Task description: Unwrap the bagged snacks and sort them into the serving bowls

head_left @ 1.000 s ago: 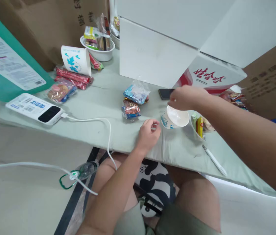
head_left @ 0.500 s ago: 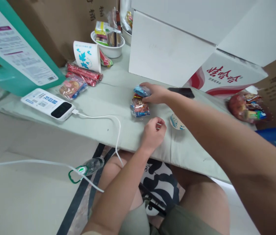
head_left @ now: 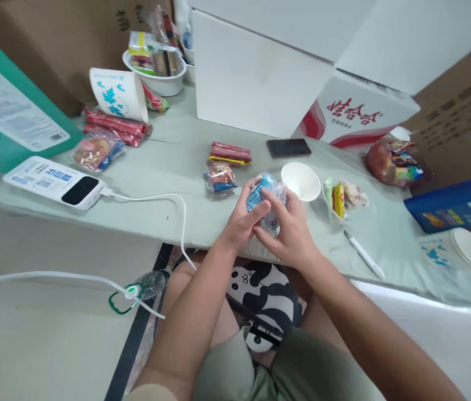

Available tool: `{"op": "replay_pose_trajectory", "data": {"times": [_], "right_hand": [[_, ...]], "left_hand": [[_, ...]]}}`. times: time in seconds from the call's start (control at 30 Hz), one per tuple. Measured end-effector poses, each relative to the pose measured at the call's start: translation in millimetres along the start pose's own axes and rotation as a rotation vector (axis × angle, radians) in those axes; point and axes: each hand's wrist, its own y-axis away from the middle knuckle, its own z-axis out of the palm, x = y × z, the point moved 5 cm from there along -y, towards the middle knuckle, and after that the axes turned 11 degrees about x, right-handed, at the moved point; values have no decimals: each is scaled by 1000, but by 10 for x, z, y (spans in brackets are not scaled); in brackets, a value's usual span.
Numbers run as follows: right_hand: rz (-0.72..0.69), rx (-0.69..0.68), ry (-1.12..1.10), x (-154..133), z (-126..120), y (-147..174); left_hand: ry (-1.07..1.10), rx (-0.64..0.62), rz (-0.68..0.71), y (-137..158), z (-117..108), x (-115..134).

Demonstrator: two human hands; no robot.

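Between my two hands, above the table's front edge, is a light-blue and clear plastic snack packet (head_left: 265, 192). My left hand (head_left: 241, 220) grips it from the left, thumb across the front. My right hand (head_left: 287, 228) closes on it from the right, fingers over its face. Just behind lie a clear-wrapped snack (head_left: 221, 177) with a blue edge and a red snack packet (head_left: 230, 152) with a yellow edge. A white paper bowl (head_left: 301, 181) stands right behind my right hand. To its right, a clear bag of small snacks (head_left: 341, 199) rests on the table.
A white power bank (head_left: 53, 182) with a cable lies left, by a green jug (head_left: 13, 106). A paper cup (head_left: 118, 94) and a snack bowl (head_left: 158, 81) stand behind. A phone (head_left: 289, 147), a pen (head_left: 364, 254) and a blue packet (head_left: 456, 200) lie rightward.
My right hand has lifted the blue packet from the snack pile and brought it toward me. My left hand has joined it on the packet. The view has shifted right.
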Motion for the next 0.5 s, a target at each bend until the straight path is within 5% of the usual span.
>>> {"op": "replay_pose_trajectory", "data": {"times": [0.13, 0.33, 0.4, 0.5], "right_hand": [[122, 119, -39, 223, -373, 635], [529, 495, 279, 1313, -1250, 1463], [596, 468, 411, 1692, -1410, 1607], [683, 226, 467, 2150, -1433, 1672]], "left_hand": [[-95, 130, -70, -25, -3, -160], [-129, 138, -180, -42, 50, -321], [-175, 127, -185, -25, 82, -351], [-241, 125, -152, -20, 110, -390]]}}
